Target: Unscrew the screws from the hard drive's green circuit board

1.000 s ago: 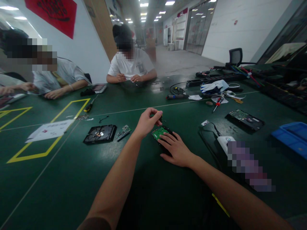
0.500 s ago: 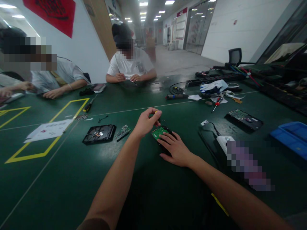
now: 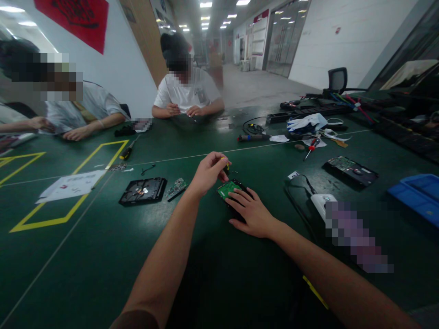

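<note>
I note HDD (image 3: 229, 188) on table (image 3: 103, 269), under R hand (image 3: 253, 211), fingers spread. L hand (image 3: 210, 171), at HDD's far edge, pinches yellow-black tool (image 3: 227, 167), prob. driver; tip hidden. Risk, I judge: slip, scratched PCB (image 3: 224, 190), if R hold eases.

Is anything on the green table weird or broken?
A loose circuit board looks odd: it lies bare beside a black drive, while the drive under the right hand has a green board on top. I see no spill or clear damage.

Blue bin (image 3: 419, 195) at right, red-handled screwdriver (image 3: 312, 146), white paper (image 3: 70, 187) (partly over yellow tape (image 3: 39, 225)), red wall poster (image 3: 77, 18)
</note>
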Demonstrator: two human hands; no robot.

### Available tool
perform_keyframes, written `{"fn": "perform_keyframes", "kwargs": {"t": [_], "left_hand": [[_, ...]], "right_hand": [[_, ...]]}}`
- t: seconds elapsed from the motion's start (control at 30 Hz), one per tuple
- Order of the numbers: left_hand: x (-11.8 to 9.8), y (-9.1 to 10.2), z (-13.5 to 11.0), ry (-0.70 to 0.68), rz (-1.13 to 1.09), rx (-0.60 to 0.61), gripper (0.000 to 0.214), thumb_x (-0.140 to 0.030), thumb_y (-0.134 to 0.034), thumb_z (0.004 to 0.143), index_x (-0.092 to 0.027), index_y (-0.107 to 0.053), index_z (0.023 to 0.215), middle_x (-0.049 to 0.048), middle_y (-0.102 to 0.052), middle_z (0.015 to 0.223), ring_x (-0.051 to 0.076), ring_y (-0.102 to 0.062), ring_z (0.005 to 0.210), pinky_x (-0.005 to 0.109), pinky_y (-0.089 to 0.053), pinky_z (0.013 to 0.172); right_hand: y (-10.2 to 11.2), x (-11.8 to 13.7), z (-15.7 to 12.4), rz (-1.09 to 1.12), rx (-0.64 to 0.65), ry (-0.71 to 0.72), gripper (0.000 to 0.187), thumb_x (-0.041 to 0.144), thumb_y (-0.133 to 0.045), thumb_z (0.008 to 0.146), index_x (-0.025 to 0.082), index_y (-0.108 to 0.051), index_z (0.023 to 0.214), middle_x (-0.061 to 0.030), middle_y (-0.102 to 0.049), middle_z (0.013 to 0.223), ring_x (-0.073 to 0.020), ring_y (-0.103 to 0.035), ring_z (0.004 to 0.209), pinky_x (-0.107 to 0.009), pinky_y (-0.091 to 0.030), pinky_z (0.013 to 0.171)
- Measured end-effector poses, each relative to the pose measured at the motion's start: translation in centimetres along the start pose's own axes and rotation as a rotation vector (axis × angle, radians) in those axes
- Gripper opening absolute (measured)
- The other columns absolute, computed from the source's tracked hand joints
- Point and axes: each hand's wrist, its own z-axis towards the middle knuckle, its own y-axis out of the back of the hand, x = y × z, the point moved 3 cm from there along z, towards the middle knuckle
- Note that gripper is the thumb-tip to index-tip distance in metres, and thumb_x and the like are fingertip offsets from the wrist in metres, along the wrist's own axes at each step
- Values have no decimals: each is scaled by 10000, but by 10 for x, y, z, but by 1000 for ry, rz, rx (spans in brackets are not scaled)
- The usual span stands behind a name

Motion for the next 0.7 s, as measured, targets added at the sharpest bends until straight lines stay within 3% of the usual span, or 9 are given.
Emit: {"fn": "perform_keyframes", "kwargs": {"t": [0.2,0.4,0.7], "left_hand": [[0,3,1,28,-14,26,233,-379,-616,951,-161,-672,1011,83,-728,1093,79,-644,543,213,-512,485],[2,-1,1,-39,116,50,313,-481,-669,951,-179,-692,1030,27,-660,861,99,-646,591,211,-520,528],[3,1,0,-64,132,19,293,-438,-749,908,-177,-655,1002,26,-652,896,90,-643,602,206,-514,541]], "right_hand": [[1,1,0,2,0,0,664,516,-566,997,274,-421,1598,-100,-442,1637,-333,-292,1553,-593,-129,1271],[0,0,1,-2,-1,2,662,539,-569,996,264,-441,1585,-104,-441,1637,-327,-291,1554,-587,-123,1275],[-1,0,0,-4,-11,4,643,534,-559,1004,271,-446,1579,-96,-438,1640,-324,-284,1558,-593,-126,1274]]}}
